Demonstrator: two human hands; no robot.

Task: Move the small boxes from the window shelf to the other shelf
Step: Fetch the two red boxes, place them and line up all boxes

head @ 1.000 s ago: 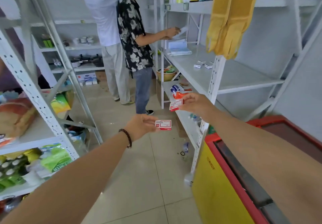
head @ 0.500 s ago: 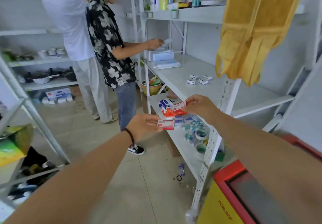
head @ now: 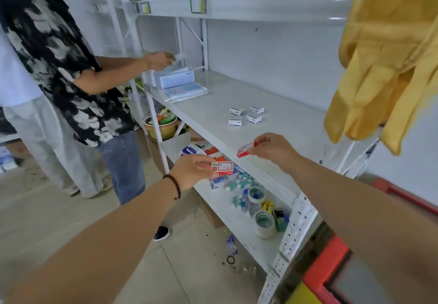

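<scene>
The left hand point(head: 192, 172) pinches a small red and white box point(head: 222, 168) at its near end, fingers on top and thumb under it. The right hand point(head: 272, 148) pinches another red and white box point(head: 246, 149) by one end, so that box sticks out to the left. Both boxes are in the air, just in front of the white shelf point(head: 296, 128), at about the level of its front edge. Four small white boxes point(head: 245, 116) already sit in a little group on that shelf, farther back. I think the step now is to set the two red boxes down on this shelf. To do it well, reach each hand over the front edge first, so the box is above the flat top and not above the gap. Bring the box down flat, let its bottom touch the shelf, and only then let the fingers go. Put the boxes near the white ones but not on top of them, so nothing gets knocked. A yellow cloth point(head: 388, 62) hangs near the right arm, so keep that arm low and clear of it. Another person in a patterned shirt point(head: 57, 67) is busy at the far end of the shelf, well apart from these hands.
</scene>
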